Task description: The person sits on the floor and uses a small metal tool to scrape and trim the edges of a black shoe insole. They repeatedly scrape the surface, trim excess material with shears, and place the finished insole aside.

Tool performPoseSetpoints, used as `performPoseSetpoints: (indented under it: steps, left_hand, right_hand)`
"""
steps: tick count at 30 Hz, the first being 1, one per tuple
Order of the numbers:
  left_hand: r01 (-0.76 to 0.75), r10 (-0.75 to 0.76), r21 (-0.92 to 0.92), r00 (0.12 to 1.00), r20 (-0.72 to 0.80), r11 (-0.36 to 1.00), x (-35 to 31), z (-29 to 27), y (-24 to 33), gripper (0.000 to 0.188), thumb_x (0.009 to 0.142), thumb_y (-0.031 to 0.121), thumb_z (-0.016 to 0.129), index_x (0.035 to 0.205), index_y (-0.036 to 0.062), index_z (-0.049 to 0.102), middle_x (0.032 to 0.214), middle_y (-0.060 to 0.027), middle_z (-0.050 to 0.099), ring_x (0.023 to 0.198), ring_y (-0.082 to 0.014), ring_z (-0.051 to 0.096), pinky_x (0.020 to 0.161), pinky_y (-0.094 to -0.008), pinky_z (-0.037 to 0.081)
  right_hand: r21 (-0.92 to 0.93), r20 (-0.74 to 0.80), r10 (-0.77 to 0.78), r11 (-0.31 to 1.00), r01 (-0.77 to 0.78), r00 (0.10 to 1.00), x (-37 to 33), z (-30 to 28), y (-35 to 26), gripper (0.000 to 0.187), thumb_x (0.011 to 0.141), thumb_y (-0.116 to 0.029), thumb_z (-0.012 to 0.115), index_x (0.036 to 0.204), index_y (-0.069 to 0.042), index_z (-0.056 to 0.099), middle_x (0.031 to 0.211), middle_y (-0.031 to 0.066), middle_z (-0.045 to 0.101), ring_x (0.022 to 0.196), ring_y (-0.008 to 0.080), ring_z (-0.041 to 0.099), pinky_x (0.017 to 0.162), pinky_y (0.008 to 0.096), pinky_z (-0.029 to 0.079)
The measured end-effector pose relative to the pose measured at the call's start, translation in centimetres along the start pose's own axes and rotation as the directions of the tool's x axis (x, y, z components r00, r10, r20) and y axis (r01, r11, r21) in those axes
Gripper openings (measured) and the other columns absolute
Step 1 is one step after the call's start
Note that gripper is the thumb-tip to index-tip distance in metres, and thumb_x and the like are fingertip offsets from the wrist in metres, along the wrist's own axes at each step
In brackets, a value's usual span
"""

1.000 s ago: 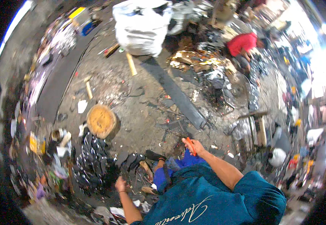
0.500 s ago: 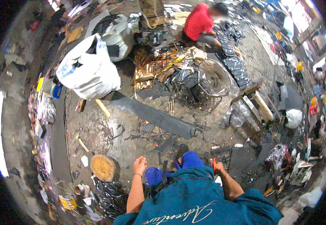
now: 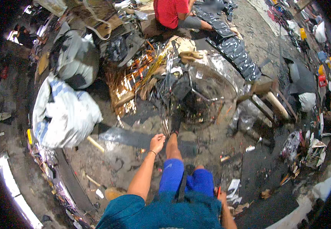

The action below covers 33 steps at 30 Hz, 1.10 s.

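Note:
My left hand point(image 3: 158, 143) reaches forward over the floor, its fingers curled together; anything inside them is too small to make out. It is just left of my bare lower leg point(image 3: 173, 148) and above a long dark rubber-like strip point(image 3: 125, 138) lying on the ground. Low at my right side, my right hand point(image 3: 222, 198) is closed round an orange-handled tool point(image 3: 219, 190) with a thin dark tip. Whether that is a knife or scissors cannot be told.
A stuffed white sack point(image 3: 68, 120) stands at the left. Ahead lie a pile of scrap sticks point(image 3: 150, 76) and a round wire-rimmed object point(image 3: 215, 82). A wooden stool point(image 3: 266, 93) is at the right. A person in a red shirt point(image 3: 171, 13) sits beyond.
My view has shifted forward, and one leg now stretches ahead. My left hand has moved out over the dark strip. My right hand, with the orange-handled tool, hangs lower.

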<state>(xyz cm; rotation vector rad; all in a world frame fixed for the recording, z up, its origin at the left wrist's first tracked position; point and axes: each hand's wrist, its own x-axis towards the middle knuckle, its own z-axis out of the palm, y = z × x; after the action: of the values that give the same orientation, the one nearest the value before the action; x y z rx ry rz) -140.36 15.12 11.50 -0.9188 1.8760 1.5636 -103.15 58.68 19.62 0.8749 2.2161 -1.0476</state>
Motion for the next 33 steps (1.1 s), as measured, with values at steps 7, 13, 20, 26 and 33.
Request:
performPoseSetpoints:
  steps: [7,13,20,26,33]
  left_hand:
    - [-0.286,0.325,0.320,0.943,-0.075,0.903,34.9,8.3,8.3,0.039,0.092,0.030,0.067,0.116,-0.0005,0.063,0.107,-0.0181,0.072,0.101,-0.0276,0.070,0.087,-0.0383,0.054]
    - [-0.227,0.470,0.698,0.865,-0.177,0.680,53.9,11.5,9.3,0.051,0.082,0.023,0.073,0.121,0.0009,0.049,0.117,-0.0222,0.055,0.117,-0.0415,0.048,0.105,-0.0488,0.036]
    - [-0.222,0.590,0.668,0.707,-0.391,0.710,60.0,15.9,6.7,0.057,0.075,0.021,0.069,0.121,0.0000,0.043,0.115,-0.0238,0.053,0.105,-0.0460,0.055,0.091,-0.0527,0.045]
    - [-0.094,0.342,0.697,0.913,-0.225,0.711,60.2,14.8,5.4,0.025,0.092,0.023,0.054,0.098,0.0000,0.057,0.090,-0.0274,0.064,0.091,-0.0473,0.062,0.083,-0.0532,0.049]
    - [-0.091,0.092,-0.020,0.993,0.072,0.996,34.2,8.4,4.3,0.036,0.103,0.050,0.047,0.102,0.0141,0.042,0.051,0.0011,0.038,0.036,-0.0128,0.038,0.032,-0.0309,0.033]
  right_hand:
    - [-0.232,0.099,0.528,0.836,-0.497,0.843,7.6,5.6,-12.7,0.046,0.098,-0.046,0.056,0.097,-0.003,0.070,0.085,0.0227,0.069,0.079,0.0337,0.067,0.068,0.0466,0.051]
    - [0.053,0.118,0.728,0.674,-0.737,0.675,12.3,10.7,-17.0,0.050,0.097,-0.050,0.050,0.118,-0.007,0.064,0.083,0.0163,0.069,0.072,0.0300,0.066,0.066,0.0443,0.051]
    - [-0.221,0.240,0.432,0.897,-0.384,0.870,12.2,14.1,-21.0,0.042,0.103,-0.029,0.044,0.131,0.001,0.054,0.103,0.0238,0.064,0.087,0.0419,0.059,0.083,0.0535,0.045]
    - [0.092,0.157,0.626,0.761,-0.643,0.764,13.8,17.2,-25.5,0.044,0.103,-0.038,0.042,0.116,0.000,0.061,0.090,0.0276,0.062,0.082,0.0436,0.058,0.076,0.0546,0.044]
    - [0.533,0.454,0.678,0.314,-0.786,0.578,12.1,18.2,-30.6,0.042,0.098,-0.047,0.055,0.103,-0.006,0.051,0.083,0.0132,0.052,0.074,0.0263,0.056,0.066,0.0368,0.045]
